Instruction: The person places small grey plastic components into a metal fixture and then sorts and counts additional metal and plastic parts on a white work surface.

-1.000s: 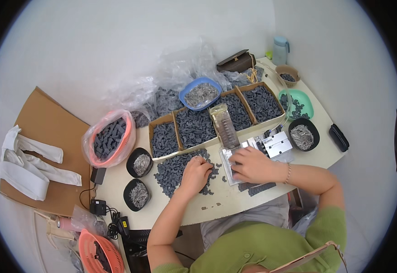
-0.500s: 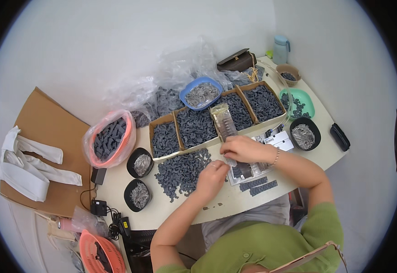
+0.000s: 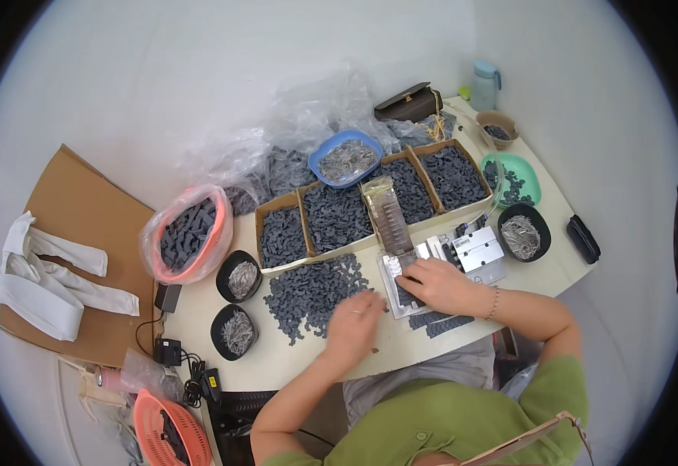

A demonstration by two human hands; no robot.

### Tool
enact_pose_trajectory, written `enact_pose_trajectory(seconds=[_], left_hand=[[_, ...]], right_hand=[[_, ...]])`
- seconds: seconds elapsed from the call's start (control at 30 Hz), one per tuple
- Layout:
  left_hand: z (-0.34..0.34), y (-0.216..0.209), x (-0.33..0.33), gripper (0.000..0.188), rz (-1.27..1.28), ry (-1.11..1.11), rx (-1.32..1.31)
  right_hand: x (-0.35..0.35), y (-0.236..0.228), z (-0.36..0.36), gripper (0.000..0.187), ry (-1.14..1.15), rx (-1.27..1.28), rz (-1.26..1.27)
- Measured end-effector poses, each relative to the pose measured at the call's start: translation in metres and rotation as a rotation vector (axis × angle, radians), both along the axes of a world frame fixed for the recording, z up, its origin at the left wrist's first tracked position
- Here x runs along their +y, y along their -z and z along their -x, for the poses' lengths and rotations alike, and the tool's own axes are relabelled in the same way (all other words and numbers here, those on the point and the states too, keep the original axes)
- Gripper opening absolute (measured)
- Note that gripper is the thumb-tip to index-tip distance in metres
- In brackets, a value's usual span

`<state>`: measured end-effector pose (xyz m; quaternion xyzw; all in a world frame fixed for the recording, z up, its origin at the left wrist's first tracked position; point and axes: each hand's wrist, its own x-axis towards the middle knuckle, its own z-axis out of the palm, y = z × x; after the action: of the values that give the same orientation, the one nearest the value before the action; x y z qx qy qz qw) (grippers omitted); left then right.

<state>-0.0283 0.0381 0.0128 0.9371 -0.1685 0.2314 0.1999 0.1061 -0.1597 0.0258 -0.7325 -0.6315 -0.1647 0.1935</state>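
Note:
My right hand (image 3: pixel 441 284) rests over a pale metal fixture (image 3: pixel 392 281), its fingers bent down onto the dark grey plastic pieces (image 3: pixel 407 298) lying there. Whatever its fingertips pinch is hidden. My left hand (image 3: pixel 354 325) hovers at the right edge of a loose heap of small dark grey plastic parts (image 3: pixel 302 293), apart from the fixture, its fingers slightly blurred. A clear ribbed plastic tray (image 3: pixel 390 217) leans from the parts boxes down to the fixture's far end. Beside the fixture sits a silver block with tubing (image 3: pixel 479 248). Dark strips (image 3: pixel 449 325) lie at the table's near edge.
Cardboard boxes of dark parts (image 3: pixel 336 216) line the back, with a blue bowl of metal pins (image 3: pixel 347 161) on top. Black bowls of pins (image 3: pixel 236 334) (image 3: pixel 523 236), a green dish (image 3: pixel 529 180) and a bagged pink basket (image 3: pixel 221 247) stand around. A black case (image 3: pixel 582 238) lies at right.
My right hand has slid toward me and right, off the clear tray onto the fixture's near part. My left hand has drawn back left and toward me, away from the fixture.

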Motion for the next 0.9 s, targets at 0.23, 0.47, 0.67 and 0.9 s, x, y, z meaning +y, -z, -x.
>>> enact_pose_trajectory(seconds=[0.23,0.47,0.67,0.9], left_hand=[[0.043,-0.009,0.078,0.068,0.009,-0.551,0.176],[0.062,0.013,0.097,0.116,-0.071,-0.622,0.464],[0.047,0.011,0.063,0.132,-0.108,-0.535,0.526],[0.014,0.01,0.055,0.121,-0.109,-0.502,0.433]], right_hand=[[0.007,-0.019,-0.001,0.022,0.035,-0.092,0.315],[0.042,-0.023,0.017,0.016,-0.029,-0.032,0.181],[0.059,0.012,0.014,0.015,-0.065,-0.031,0.264],[0.028,-0.023,-0.023,0.011,0.146,0.298,0.101]])
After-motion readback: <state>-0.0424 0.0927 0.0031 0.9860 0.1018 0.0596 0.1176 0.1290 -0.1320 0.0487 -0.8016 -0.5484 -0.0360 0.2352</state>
